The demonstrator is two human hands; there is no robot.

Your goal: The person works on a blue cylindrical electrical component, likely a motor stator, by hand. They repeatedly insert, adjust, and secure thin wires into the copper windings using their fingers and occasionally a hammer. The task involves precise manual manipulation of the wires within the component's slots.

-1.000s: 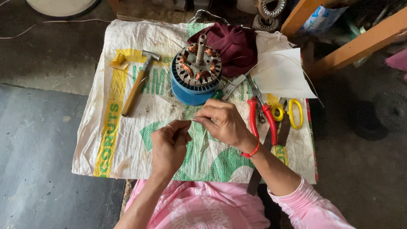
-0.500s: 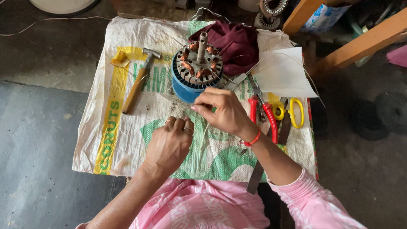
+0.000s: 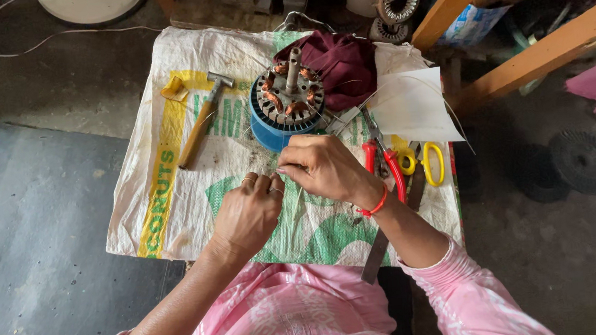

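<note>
Both hands, left hand (image 3: 248, 211) and right hand (image 3: 319, 167), pinch a thin wire (image 3: 299, 192) just below the blue motor stator (image 3: 285, 107) on the sack-covered desk (image 3: 171, 200).

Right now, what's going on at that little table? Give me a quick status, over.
Left hand and right hand pinched together on a thin wire. Motor winding upright just beyond. Hammer to the left, red pliers to the right, both untouched.

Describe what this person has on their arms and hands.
Both arms wear pink sleeves pushed up toward the elbows, leaving the forearms bare. The right hand has a thin red band around its wrist. The left hand wears no glove; neither does the right.
</note>
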